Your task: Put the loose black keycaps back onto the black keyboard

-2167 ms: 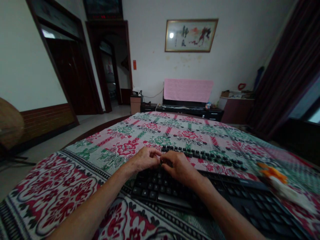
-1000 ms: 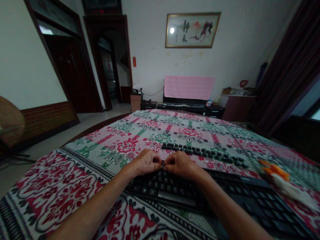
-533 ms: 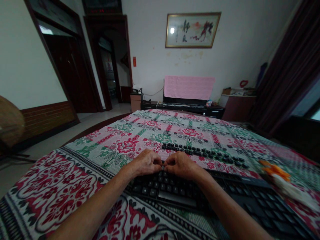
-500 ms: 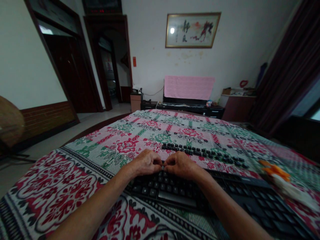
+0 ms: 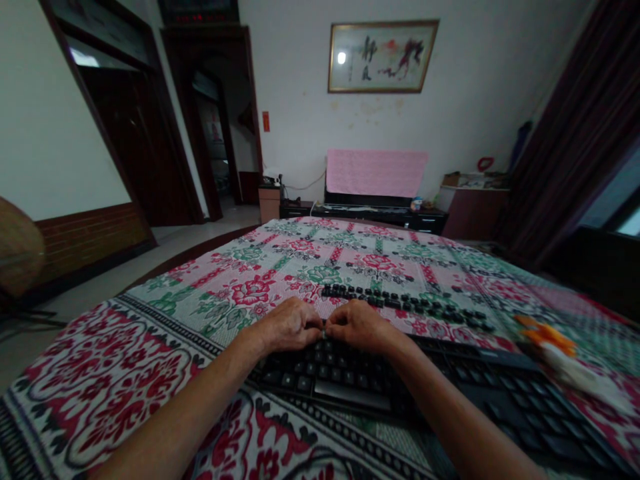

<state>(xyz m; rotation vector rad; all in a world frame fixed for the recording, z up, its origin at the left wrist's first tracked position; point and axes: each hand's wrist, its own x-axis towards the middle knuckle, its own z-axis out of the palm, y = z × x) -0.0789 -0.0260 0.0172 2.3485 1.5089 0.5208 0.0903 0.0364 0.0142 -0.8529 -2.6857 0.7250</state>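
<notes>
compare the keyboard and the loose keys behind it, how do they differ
The keyboard is one large piece; the loose keys are many small separate ones. The keyboard is partly hidden by the left hand and right hand; the loose keys lie farther off in uneven rows. Both look black and rest on the flowered cloth.

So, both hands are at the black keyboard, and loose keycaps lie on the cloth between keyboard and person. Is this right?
Not quite: the loose keycaps lie on the cloth beyond the keyboard, on its far side, as the head view shows. The left hand and right hand are indeed at the keyboard.
</notes>
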